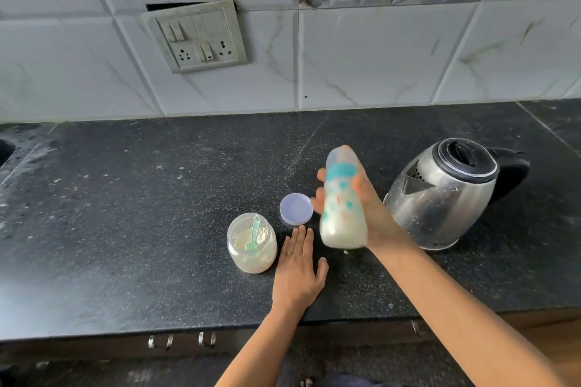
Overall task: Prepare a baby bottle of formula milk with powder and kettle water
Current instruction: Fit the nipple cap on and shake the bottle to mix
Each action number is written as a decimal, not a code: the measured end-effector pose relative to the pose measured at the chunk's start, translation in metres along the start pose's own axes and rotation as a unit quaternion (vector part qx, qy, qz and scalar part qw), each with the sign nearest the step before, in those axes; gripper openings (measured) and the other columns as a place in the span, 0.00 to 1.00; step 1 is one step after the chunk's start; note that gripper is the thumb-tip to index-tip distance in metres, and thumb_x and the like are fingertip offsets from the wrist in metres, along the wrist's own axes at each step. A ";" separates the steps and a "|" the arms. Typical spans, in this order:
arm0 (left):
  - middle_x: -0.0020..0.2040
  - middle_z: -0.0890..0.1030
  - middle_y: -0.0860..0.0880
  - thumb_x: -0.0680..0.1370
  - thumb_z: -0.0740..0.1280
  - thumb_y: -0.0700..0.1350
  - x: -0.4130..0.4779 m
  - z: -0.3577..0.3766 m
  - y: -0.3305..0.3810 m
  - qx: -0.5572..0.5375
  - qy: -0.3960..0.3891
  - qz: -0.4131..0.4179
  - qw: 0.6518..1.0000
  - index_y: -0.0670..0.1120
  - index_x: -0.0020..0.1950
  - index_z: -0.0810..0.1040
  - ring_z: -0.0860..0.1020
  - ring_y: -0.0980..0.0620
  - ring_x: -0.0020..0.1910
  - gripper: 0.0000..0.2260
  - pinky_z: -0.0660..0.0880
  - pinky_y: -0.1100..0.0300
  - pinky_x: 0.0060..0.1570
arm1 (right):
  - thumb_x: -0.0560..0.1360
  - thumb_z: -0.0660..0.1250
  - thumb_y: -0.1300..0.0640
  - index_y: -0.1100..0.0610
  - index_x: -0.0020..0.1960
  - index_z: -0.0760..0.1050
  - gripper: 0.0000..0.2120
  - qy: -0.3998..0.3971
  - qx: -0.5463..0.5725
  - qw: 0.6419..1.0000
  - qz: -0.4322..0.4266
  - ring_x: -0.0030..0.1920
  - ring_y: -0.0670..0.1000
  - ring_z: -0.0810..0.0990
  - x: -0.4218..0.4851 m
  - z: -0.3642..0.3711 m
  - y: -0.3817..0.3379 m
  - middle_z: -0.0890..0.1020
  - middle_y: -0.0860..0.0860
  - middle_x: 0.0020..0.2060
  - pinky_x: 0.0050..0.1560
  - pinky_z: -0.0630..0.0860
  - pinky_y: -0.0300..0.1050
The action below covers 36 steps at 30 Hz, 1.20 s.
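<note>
My right hand point(372, 210) grips a baby bottle point(343, 207) with a teal collar and a clear cap, held above the counter and blurred. White milk fills its lower part. My left hand point(298, 270) rests flat on the black counter, fingers straight, just right of the open powder jar point(252, 243). A green scoop point(253, 234) stands inside the jar on pale powder. The jar's lilac lid point(296, 208) lies on the counter behind my left hand. A steel kettle point(440, 195) with a black lid and handle stands to the right of the bottle.
The black speckled counter point(157, 214) runs to a tiled wall with a switch and socket plate point(196, 36). A sink edge point(6, 151) shows at far left. Drawer handles point(182, 341) sit under the counter's front edge.
</note>
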<state>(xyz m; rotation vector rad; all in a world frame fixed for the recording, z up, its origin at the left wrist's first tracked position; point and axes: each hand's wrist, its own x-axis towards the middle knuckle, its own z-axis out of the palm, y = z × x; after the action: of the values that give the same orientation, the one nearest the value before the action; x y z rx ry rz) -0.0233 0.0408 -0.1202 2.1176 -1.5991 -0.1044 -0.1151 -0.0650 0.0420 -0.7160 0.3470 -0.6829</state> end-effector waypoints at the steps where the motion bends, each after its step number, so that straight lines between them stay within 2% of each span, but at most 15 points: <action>1: 0.73 0.67 0.42 0.77 0.56 0.54 0.000 0.000 0.000 0.002 0.001 -0.004 1.000 0.40 0.74 0.66 0.61 0.47 0.74 0.28 0.52 0.53 0.74 | 0.60 0.81 0.48 0.56 0.72 0.62 0.48 0.035 0.037 0.999 -0.009 0.47 0.56 0.83 0.001 0.005 -0.002 0.80 0.57 0.51 0.47 0.81 0.56; 4: 0.73 0.67 0.42 0.77 0.56 0.54 -0.001 -0.001 0.001 -0.009 -0.001 -0.002 1.000 0.40 0.74 0.66 0.61 0.47 0.74 0.28 0.51 0.54 0.74 | 0.59 0.81 0.48 0.61 0.70 0.65 0.46 0.024 0.072 0.997 -0.002 0.49 0.56 0.82 0.000 0.001 0.001 0.80 0.58 0.50 0.48 0.80 0.55; 6: 0.72 0.69 0.41 0.77 0.58 0.53 0.000 0.000 0.001 -0.012 0.000 0.003 1.000 0.39 0.73 0.67 0.63 0.46 0.73 0.28 0.53 0.54 0.72 | 0.59 0.81 0.44 0.54 0.69 0.65 0.45 0.023 -0.002 1.000 0.018 0.45 0.54 0.83 -0.008 -0.005 0.006 0.81 0.56 0.52 0.46 0.80 0.55; 8: 0.72 0.69 0.41 0.77 0.58 0.54 0.001 0.000 0.001 -0.008 0.005 -0.001 1.000 0.39 0.73 0.67 0.64 0.46 0.73 0.28 0.53 0.54 0.72 | 0.59 0.82 0.46 0.51 0.70 0.65 0.45 0.018 0.032 0.999 -0.001 0.45 0.54 0.83 -0.005 -0.002 0.004 0.81 0.56 0.52 0.45 0.81 0.56; 11: 0.73 0.67 0.42 0.77 0.56 0.54 0.000 0.001 -0.001 -0.008 0.003 -0.005 1.000 0.40 0.74 0.65 0.61 0.47 0.74 0.29 0.50 0.55 0.73 | 0.65 0.75 0.41 0.58 0.57 0.75 0.29 0.055 0.066 0.996 0.011 0.39 0.52 0.83 -0.009 -0.002 0.000 0.82 0.56 0.43 0.39 0.81 0.49; 12: 0.74 0.66 0.42 0.77 0.56 0.54 0.000 0.001 -0.002 -0.011 0.002 0.001 1.000 0.40 0.74 0.65 0.61 0.47 0.75 0.29 0.50 0.54 0.73 | 0.65 0.73 0.38 0.59 0.55 0.76 0.29 0.031 0.018 0.999 0.035 0.37 0.51 0.82 -0.011 0.000 0.001 0.80 0.54 0.41 0.36 0.80 0.47; 14: 0.74 0.66 0.42 0.77 0.57 0.54 0.000 0.002 -0.002 -0.015 0.000 0.011 1.000 0.40 0.74 0.65 0.62 0.46 0.74 0.29 0.53 0.53 0.73 | 0.67 0.75 0.43 0.57 0.64 0.67 0.33 -0.031 -0.039 0.999 0.012 0.39 0.52 0.79 -0.015 -0.006 0.006 0.76 0.56 0.47 0.38 0.77 0.49; 18: 0.74 0.66 0.43 0.77 0.55 0.55 0.000 0.002 -0.001 -0.006 0.004 -0.008 1.000 0.40 0.74 0.65 0.60 0.48 0.75 0.29 0.51 0.54 0.74 | 0.56 0.84 0.50 0.57 0.70 0.64 0.48 0.014 0.057 0.998 0.000 0.44 0.54 0.83 -0.007 -0.004 0.002 0.81 0.58 0.47 0.45 0.81 0.54; 20: 0.74 0.66 0.43 0.77 0.56 0.55 0.000 0.002 -0.002 -0.011 0.002 0.002 1.000 0.41 0.74 0.65 0.60 0.48 0.75 0.29 0.52 0.53 0.74 | 0.58 0.82 0.46 0.60 0.68 0.62 0.47 -0.046 0.037 0.997 0.046 0.40 0.52 0.82 -0.012 0.002 0.001 0.81 0.55 0.45 0.41 0.81 0.49; 22: 0.74 0.66 0.43 0.77 0.58 0.54 0.000 0.002 -0.003 -0.018 -0.004 0.010 1.000 0.41 0.75 0.64 0.60 0.47 0.75 0.29 0.54 0.51 0.74 | 0.64 0.79 0.45 0.55 0.68 0.60 0.42 -0.068 -0.035 0.997 0.016 0.35 0.52 0.77 -0.018 -0.001 0.003 0.79 0.55 0.48 0.36 0.77 0.45; 24: 0.74 0.66 0.42 0.77 0.56 0.54 0.000 0.002 -0.002 -0.011 0.001 0.002 1.000 0.40 0.74 0.64 0.61 0.47 0.75 0.29 0.55 0.51 0.74 | 0.61 0.81 0.47 0.52 0.67 0.64 0.41 -0.039 -0.011 0.999 0.003 0.36 0.53 0.79 -0.012 0.005 0.001 0.81 0.56 0.49 0.38 0.78 0.46; 27: 0.73 0.68 0.42 0.77 0.56 0.55 0.000 0.001 -0.001 0.000 0.004 -0.002 1.000 0.40 0.73 0.66 0.62 0.48 0.74 0.28 0.54 0.52 0.74 | 0.51 0.85 0.48 0.60 0.65 0.70 0.47 -0.008 0.076 0.997 0.019 0.40 0.52 0.83 -0.014 0.000 0.002 0.83 0.56 0.45 0.40 0.81 0.47; 30: 0.73 0.67 0.42 0.77 0.57 0.55 0.000 0.002 -0.003 -0.003 -0.002 0.003 1.000 0.40 0.74 0.66 0.62 0.47 0.74 0.29 0.54 0.52 0.74 | 0.60 0.81 0.45 0.55 0.72 0.62 0.47 -0.003 -0.015 1.000 -0.004 0.42 0.53 0.81 -0.019 -0.006 0.006 0.79 0.57 0.51 0.40 0.80 0.49; 33: 0.74 0.67 0.42 0.77 0.55 0.55 0.000 0.001 -0.002 0.004 -0.001 -0.006 1.000 0.40 0.74 0.66 0.62 0.48 0.74 0.29 0.53 0.53 0.74 | 0.52 0.85 0.50 0.59 0.63 0.69 0.45 0.054 0.085 0.995 -0.022 0.43 0.53 0.83 -0.012 -0.005 0.001 0.82 0.57 0.47 0.43 0.81 0.49; 36: 0.72 0.69 0.42 0.77 0.56 0.55 -0.001 -0.001 -0.001 0.007 -0.003 0.003 1.000 0.40 0.73 0.68 0.64 0.47 0.73 0.28 0.52 0.55 0.74 | 0.53 0.84 0.48 0.61 0.64 0.67 0.46 0.003 0.084 0.996 0.026 0.39 0.52 0.83 -0.020 -0.003 0.000 0.81 0.55 0.44 0.40 0.81 0.46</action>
<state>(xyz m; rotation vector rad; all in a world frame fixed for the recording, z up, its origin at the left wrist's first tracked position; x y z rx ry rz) -0.0227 0.0424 -0.1196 2.1243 -1.6143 -0.0968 -0.1313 -0.0528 0.0412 -0.5446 0.3080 -0.6570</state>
